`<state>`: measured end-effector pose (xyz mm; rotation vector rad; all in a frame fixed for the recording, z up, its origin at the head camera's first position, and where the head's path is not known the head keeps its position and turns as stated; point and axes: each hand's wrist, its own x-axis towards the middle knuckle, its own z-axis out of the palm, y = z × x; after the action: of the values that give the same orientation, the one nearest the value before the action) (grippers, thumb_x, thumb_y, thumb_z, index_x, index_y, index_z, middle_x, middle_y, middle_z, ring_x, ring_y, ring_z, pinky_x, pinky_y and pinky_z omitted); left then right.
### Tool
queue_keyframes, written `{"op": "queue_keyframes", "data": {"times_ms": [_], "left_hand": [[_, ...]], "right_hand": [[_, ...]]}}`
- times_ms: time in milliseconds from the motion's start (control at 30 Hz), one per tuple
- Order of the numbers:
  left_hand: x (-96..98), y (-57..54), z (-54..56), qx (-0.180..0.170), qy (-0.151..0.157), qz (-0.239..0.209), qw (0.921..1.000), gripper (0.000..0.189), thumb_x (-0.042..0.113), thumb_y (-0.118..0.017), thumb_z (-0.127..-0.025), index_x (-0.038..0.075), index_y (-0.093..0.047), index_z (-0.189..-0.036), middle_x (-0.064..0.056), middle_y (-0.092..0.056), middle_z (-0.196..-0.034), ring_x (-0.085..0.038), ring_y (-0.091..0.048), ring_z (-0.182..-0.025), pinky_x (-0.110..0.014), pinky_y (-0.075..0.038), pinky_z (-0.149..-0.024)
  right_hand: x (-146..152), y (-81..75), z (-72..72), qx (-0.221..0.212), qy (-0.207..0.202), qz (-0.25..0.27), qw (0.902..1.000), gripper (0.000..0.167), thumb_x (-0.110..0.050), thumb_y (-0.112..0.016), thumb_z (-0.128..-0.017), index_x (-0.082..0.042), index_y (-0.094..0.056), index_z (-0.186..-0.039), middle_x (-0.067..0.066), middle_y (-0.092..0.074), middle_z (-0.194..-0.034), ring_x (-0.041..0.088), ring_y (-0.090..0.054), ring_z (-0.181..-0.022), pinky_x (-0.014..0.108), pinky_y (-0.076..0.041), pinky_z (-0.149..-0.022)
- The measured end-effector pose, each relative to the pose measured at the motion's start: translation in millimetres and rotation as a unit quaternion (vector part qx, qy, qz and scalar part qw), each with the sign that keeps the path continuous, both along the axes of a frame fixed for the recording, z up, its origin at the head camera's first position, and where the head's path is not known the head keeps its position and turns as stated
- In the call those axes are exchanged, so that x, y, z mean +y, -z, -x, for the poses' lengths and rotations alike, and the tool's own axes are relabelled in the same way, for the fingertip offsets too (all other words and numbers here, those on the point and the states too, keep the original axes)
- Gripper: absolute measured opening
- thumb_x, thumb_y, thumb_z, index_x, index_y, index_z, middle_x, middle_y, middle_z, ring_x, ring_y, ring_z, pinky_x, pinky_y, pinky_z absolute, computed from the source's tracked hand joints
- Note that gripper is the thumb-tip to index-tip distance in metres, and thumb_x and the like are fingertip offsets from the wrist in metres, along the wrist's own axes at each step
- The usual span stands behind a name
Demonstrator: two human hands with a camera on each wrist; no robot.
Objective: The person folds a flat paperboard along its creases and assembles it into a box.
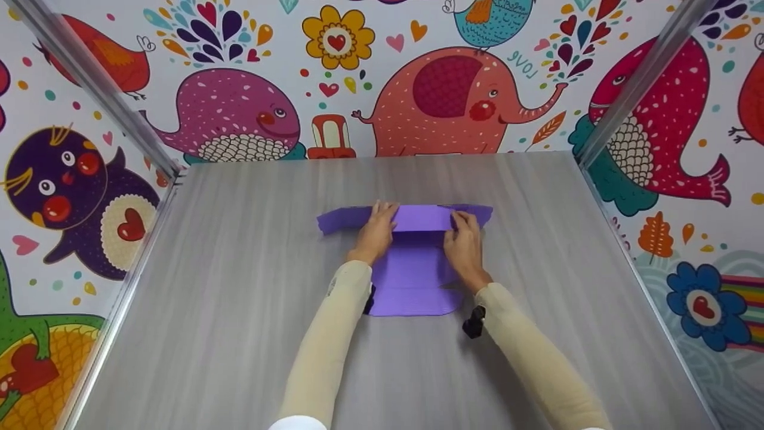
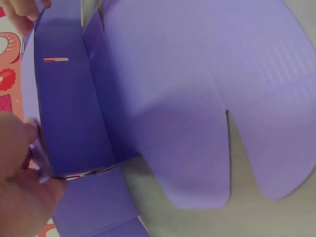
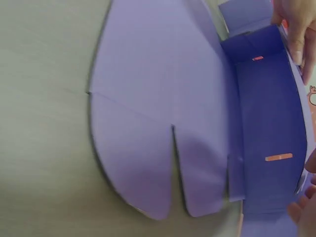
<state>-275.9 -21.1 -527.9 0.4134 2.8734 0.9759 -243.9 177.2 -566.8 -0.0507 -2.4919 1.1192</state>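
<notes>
Where does the cardboard sit on your feed?

I see the purple cardboard (image 1: 412,272) at the centre of the head frame, its broad panel lying on the grey surface (image 1: 209,298) and its far end (image 1: 424,218) folded up. Side flaps (image 1: 343,219) stick out left and right.

And the hands?

I have the left hand (image 1: 375,235) pinching the raised part towards its left end, fingers bent over the edge. The right hand (image 1: 465,245) pinches it towards the right end. Neither is spread wide.

Anything on the wrist views?

I see a narrow slot (image 2: 56,59) at upper left in the left one, and rounded tabs (image 3: 138,187) split by a notch at bottom centre in the right.
</notes>
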Motion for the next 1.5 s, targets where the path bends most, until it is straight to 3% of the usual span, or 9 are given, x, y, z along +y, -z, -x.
{"op": "queue_keyframes", "data": {"times_ms": [267, 533, 833, 1100, 1500], "left_hand": [[2.5, 1.2, 0.2, 0.011, -0.003, 0.004, 0.9999, 0.044, 0.008, -0.048, -0.104, 0.007, -0.048, -0.148, -0.013, -0.046, -0.155, -0.035, -0.027, -0.153, -0.049, -0.042, -0.115], [3.9, -2.3, -2.1, 0.020, 0.007, 0.007, 0.9998, 0.044, 0.004, -0.049, -0.103, 0.005, -0.049, -0.147, -0.015, -0.049, -0.152, -0.038, -0.028, -0.152, -0.050, -0.042, -0.115], [2.4, -2.1, -0.9, 0.020, 0.012, 0.011, 0.9997, 0.044, 0.004, -0.048, -0.103, 0.004, -0.048, -0.147, -0.015, -0.048, -0.152, -0.038, -0.029, -0.151, -0.050, -0.042, -0.115], [0.9, -0.6, -0.7, 0.027, 0.017, 0.012, 0.9994, 0.043, 0.004, -0.048, -0.103, 0.005, -0.049, -0.146, -0.016, -0.048, -0.151, -0.041, -0.031, -0.150, -0.052, -0.043, -0.114], [-0.3, -0.8, 0.3, 0.006, 0.013, 0.005, 0.9999, 0.045, 0.004, -0.047, -0.103, 0.004, -0.047, -0.148, -0.014, -0.046, -0.154, -0.037, -0.027, -0.152, -0.048, -0.036, -0.120]], "right_hand": [[-12, 11.6, -5.6, -0.029, 0.003, -0.001, 0.9996, 0.049, 0.000, -0.059, -0.091, 0.009, -0.053, -0.139, 0.024, -0.051, -0.141, 0.038, -0.048, -0.135, 0.049, -0.041, -0.114], [-22, 15.0, -7.9, -0.060, -0.019, 0.038, 0.9973, 0.059, 0.004, -0.056, -0.087, 0.010, -0.044, -0.145, 0.026, -0.049, -0.144, 0.041, -0.047, -0.136, 0.051, -0.039, -0.115], [-31, 15.6, -7.7, -0.062, -0.022, 0.070, 0.9954, 0.061, 0.004, -0.057, -0.084, 0.008, -0.047, -0.144, 0.027, -0.053, -0.139, 0.041, -0.050, -0.133, 0.051, -0.040, -0.115], [-35, 13.6, -7.7, -0.090, -0.023, 0.117, 0.9888, 0.064, 0.002, -0.057, -0.082, 0.006, -0.047, -0.145, 0.027, -0.058, -0.130, 0.044, -0.057, -0.123, 0.051, -0.046, -0.108], [-17, 16.4, -6.3, -0.100, -0.048, 0.092, 0.9895, 0.062, 0.003, -0.052, -0.082, 0.007, -0.048, -0.144, 0.026, -0.054, -0.139, 0.041, -0.051, -0.133, 0.051, -0.040, -0.115]]}}
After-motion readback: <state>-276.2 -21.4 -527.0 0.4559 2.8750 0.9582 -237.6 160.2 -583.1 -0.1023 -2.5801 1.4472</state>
